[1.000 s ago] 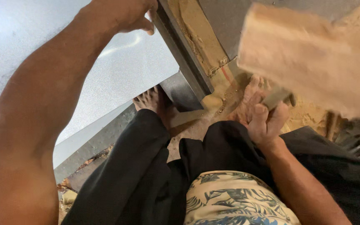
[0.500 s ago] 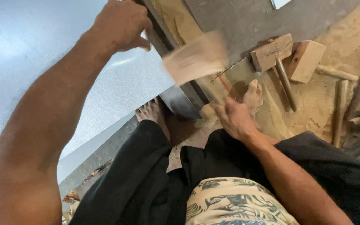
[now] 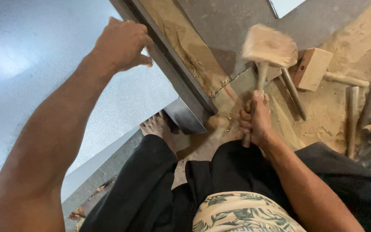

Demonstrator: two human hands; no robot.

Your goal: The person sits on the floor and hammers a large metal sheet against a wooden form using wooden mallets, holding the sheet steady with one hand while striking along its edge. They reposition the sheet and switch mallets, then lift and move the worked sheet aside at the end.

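The right hand [image 3: 254, 118] is clenched around the handle of a wooden mallet [image 3: 268, 47], whose blurred head stands above the fist, over the sandy floor [image 3: 323, 116]. The left hand [image 3: 123, 43] grasps the upper edge of a grey metal sheet [image 3: 121, 99] beside a dark steel bar [image 3: 181, 81]. A second mallet [image 3: 312, 68] lies just beyond.

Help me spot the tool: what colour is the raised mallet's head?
Pale, unpainted wood, seen in the head view: the mallet in the right hand.
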